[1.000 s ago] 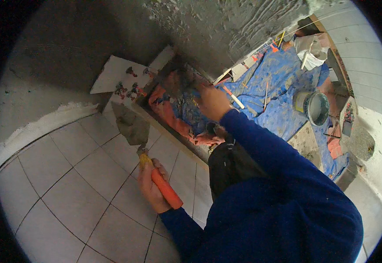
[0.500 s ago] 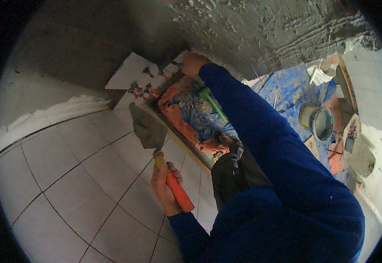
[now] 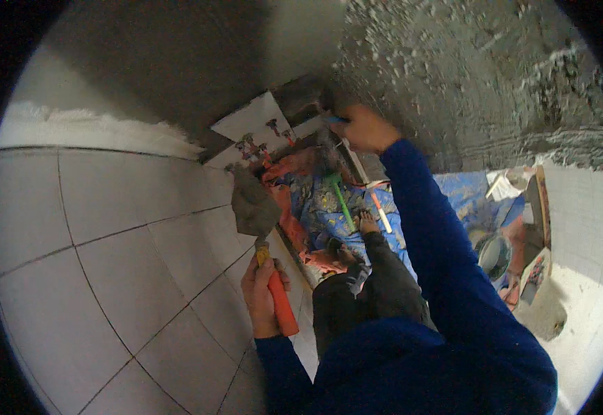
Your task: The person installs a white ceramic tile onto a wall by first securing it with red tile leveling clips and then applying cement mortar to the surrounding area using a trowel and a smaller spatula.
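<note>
My left hand (image 3: 263,289) is closed round the orange-red handle of a pointed trowel (image 3: 254,206); its broad blade, coated in grey mortar, points away from me. At the far wall my right hand (image 3: 370,130) is closed on a blue-handled tool (image 3: 335,120), mostly hidden by the fingers and the dark corner. Left of that hand, a white tile (image 3: 251,117) is against the wall in the corner. Red and dark tile levelling clips (image 3: 253,149) stick out along its lower edge.
A rough mortar-coated wall (image 3: 453,83) rises ahead, with large tiles (image 3: 142,277) on my left. Below lie a mortar-splashed blue sheet (image 3: 453,197) and a green-handled tool (image 3: 343,200). A bucket (image 3: 495,254) stands to the right. My bare feet show below.
My right hand has moved rightward along the wall, away from the tile corner, and the blue tool now shows in it. The view has turned; the trowel remains in my left hand.
</note>
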`<state>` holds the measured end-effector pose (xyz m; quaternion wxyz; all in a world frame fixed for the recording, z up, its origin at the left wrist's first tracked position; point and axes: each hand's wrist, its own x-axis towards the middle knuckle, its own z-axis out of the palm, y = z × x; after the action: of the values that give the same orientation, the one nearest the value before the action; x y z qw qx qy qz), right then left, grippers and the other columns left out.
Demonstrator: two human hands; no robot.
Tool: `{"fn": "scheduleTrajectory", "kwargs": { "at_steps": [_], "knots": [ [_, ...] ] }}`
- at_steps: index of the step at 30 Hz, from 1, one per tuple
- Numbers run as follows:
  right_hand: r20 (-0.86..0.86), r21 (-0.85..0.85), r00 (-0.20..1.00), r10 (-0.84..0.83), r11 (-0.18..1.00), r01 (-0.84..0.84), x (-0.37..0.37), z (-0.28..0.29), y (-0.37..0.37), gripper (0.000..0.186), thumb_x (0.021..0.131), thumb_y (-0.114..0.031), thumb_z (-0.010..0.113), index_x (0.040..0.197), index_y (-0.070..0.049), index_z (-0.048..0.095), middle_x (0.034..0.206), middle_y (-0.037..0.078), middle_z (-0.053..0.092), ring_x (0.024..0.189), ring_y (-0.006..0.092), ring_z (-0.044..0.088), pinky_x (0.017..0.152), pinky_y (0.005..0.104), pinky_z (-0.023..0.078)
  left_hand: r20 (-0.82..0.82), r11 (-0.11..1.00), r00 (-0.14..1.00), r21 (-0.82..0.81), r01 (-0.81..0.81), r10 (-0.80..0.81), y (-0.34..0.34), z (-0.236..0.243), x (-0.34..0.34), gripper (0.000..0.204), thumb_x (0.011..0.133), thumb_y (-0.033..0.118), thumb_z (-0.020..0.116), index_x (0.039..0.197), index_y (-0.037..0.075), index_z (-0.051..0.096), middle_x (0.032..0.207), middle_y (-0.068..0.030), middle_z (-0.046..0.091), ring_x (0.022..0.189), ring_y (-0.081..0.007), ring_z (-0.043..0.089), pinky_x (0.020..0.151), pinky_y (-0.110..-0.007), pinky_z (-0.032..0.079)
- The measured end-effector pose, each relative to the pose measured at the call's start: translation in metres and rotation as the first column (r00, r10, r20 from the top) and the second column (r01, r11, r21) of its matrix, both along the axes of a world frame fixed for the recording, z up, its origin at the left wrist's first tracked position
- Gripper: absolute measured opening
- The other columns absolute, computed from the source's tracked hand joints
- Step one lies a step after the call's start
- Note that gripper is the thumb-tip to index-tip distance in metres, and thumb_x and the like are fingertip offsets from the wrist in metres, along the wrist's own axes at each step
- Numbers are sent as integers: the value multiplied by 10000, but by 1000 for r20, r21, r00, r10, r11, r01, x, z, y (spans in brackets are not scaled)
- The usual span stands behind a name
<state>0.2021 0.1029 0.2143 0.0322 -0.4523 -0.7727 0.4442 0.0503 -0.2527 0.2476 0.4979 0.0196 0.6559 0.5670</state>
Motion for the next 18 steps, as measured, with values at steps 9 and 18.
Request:
{"fn": "scheduleTrajectory", "kwargs": {
  "at_steps": [9, 18],
  "knots": [
    [-165, 97, 976, -144, 982, 161, 70, 39, -120, 486, 929, -208, 706, 1326, 44, 578, 1193, 255, 658, 1085, 329, 648, 934, 404, 507, 24, 990, 998, 126, -59, 56, 2, 15, -3, 469, 980, 249, 661, 1356, -20, 584, 894, -45, 650, 698, -123, 622, 626, -272, 526],
    [-236, 37, 947, 219, 976, -217, 101, 115, -179, 452, 908, -170, 760, 1290, 22, 614, 1014, 147, 682, 835, 123, 632, 716, 317, 517, -97, 972, 995, 230, 39, -17, 10, 47, 11, 502, 992, 205, 652, 1438, 4, 539, 903, -48, 649, 723, -123, 620, 645, -287, 539]
  ]
}}
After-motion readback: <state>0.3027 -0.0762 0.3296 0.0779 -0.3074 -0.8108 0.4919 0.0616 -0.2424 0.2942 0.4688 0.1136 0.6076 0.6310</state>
